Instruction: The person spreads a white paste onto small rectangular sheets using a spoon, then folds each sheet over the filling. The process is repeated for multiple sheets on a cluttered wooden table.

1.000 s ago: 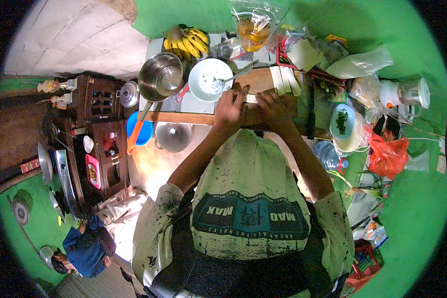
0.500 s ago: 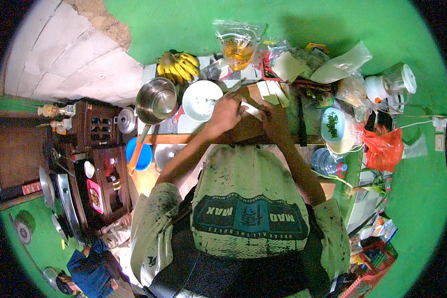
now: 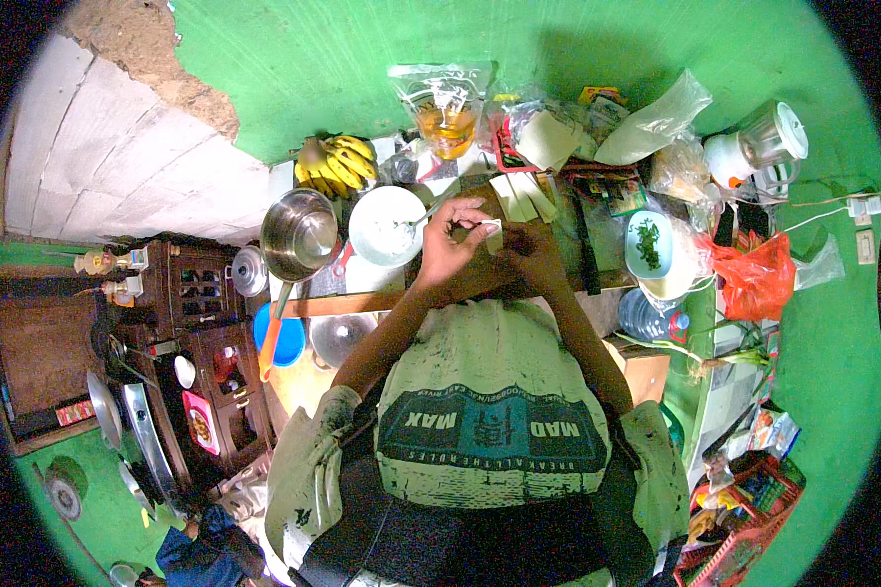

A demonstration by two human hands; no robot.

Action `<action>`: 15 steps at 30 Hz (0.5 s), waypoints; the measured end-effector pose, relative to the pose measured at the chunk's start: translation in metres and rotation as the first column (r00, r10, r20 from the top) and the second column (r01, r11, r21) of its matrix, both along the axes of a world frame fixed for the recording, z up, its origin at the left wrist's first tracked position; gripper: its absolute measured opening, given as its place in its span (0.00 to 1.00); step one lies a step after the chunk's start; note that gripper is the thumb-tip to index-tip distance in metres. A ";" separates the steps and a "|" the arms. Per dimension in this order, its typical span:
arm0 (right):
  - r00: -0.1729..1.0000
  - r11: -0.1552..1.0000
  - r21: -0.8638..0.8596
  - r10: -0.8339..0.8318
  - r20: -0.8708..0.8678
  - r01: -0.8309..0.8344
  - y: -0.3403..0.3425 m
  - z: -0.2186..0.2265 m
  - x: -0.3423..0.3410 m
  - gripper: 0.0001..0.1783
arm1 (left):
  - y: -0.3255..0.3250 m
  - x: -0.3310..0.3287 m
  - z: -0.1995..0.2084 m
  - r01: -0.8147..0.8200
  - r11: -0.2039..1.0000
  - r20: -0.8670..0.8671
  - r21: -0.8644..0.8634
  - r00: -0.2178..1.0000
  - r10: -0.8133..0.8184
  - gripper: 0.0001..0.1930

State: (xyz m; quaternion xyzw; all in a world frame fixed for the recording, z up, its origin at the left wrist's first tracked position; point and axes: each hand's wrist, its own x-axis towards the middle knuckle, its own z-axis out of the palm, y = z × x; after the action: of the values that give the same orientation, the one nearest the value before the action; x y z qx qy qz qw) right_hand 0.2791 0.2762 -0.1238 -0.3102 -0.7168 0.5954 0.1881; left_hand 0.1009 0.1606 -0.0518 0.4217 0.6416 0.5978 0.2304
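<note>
Between my two hands is a short white strip (image 3: 493, 235), thin and flat like a piece of wrapper sheet, held up over the dark brown board (image 3: 475, 277). My left hand (image 3: 450, 238) pinches its upper end between thumb and fingers. Close on the other side, my right hand (image 3: 533, 256) has its fingers bent in against the strip, partly in shadow. Beyond the right hand, several more pale strips (image 3: 525, 198) lie side by side on the board. Left of my left hand stands a white bowl (image 3: 372, 210) with white contents and a spoon's handle over its rim.
A steel saucepan (image 3: 300, 235) with an orange handle stands left of the bowl, bananas (image 3: 338, 166) behind. A bag of orange liquid (image 3: 447, 132) leans at the wall. Rightward are a light-blue dish of chopped greens (image 3: 649, 245), a red plastic bag (image 3: 754, 277) and a blender (image 3: 759, 147).
The strip, earlier stretched slantwise between my hands, now looks shorter and more upright. My left fingers have lifted and spread around its end. The whole view has shifted slightly.
</note>
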 end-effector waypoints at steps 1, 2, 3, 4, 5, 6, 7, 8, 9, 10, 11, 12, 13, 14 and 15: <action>1.000 1.000 -0.002 -0.011 -0.003 0.011 -0.002 -0.004 -0.002 0.28 | -0.002 0.000 -0.005 -0.020 1.000 0.003 0.018 1.000 0.020 0.23; 1.000 1.000 -0.003 -0.022 -0.007 0.022 -0.004 -0.008 -0.004 0.28 | -0.003 -0.001 -0.014 -0.040 0.999 0.006 0.037 0.999 0.040 0.23; 0.999 0.999 -0.004 -0.034 -0.009 0.034 -0.005 -0.011 -0.005 0.28 | -0.004 -0.001 -0.021 -0.060 0.997 0.009 0.055 0.998 0.060 0.24; 1.000 1.000 -0.003 -0.012 -0.006 0.012 -0.004 -0.008 -0.007 0.27 | -0.004 0.000 -0.028 -0.090 0.994 0.063 0.061 0.994 0.087 0.24; 1.000 1.000 -0.002 0.011 -0.003 -0.011 -0.003 0.003 -0.009 0.26 | -0.003 0.002 -0.031 -0.122 0.990 0.114 0.067 0.987 0.114 0.23; 0.999 0.999 0.000 0.035 -0.001 -0.035 -0.002 0.014 -0.013 0.26 | -0.005 0.002 -0.034 -0.154 0.986 0.165 0.071 0.976 0.140 0.23; 0.999 0.999 0.050 0.003 0.035 -0.005 -0.002 0.025 -0.016 0.25 | -0.005 0.005 -0.027 -0.162 0.987 0.075 0.008 0.984 0.161 0.23; 0.997 0.995 0.098 -0.031 0.070 0.024 -0.002 0.034 -0.019 0.24 | -0.008 0.009 -0.012 -0.175 0.983 -0.017 -0.056 0.985 0.174 0.23; 0.992 0.988 0.148 -0.066 0.104 0.050 -0.002 0.038 -0.022 0.23 | -0.010 0.013 -0.005 -0.192 0.974 -0.110 -0.118 0.978 0.179 0.23; 0.984 0.978 0.202 -0.082 0.157 0.049 -0.002 0.041 -0.028 0.23 | -0.014 0.012 -0.021 -0.192 0.974 -0.109 -0.118 0.978 0.179 0.23; 0.973 0.966 0.254 -0.099 0.208 0.044 -0.001 0.041 -0.035 0.24 | -0.018 0.010 -0.053 -0.193 0.974 -0.108 -0.120 0.978 0.180 0.22; 0.958 0.951 0.306 -0.126 0.259 0.042 -0.001 0.041 -0.037 0.24 | -0.020 0.011 -0.071 -0.187 0.975 -0.106 -0.122 0.979 0.174 0.21; 0.958 0.904 0.426 -0.143 0.247 0.024 -0.001 0.034 -0.035 0.25 | -0.021 0.019 -0.060 -0.115 0.955 0.074 -0.273 0.987 0.140 0.20; 0.959 0.842 0.539 -0.158 0.234 0.007 -0.002 0.028 -0.031 0.25 | -0.020 0.023 -0.062 -0.119 0.965 0.100 -0.232 0.984 0.146 0.19; 0.960 0.766 0.643 -0.172 0.220 -0.010 -0.003 0.022 -0.026 0.25 | -0.019 0.026 -0.065 -0.123 0.974 0.126 -0.191 0.981 0.149 0.19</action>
State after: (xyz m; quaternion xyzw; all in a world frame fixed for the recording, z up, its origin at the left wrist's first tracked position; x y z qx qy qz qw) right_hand 0.2531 0.2728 -0.1022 -0.3357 -0.8805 0.2606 0.2102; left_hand 0.1274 0.1417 -0.1168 0.3110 0.7035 0.5788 0.2707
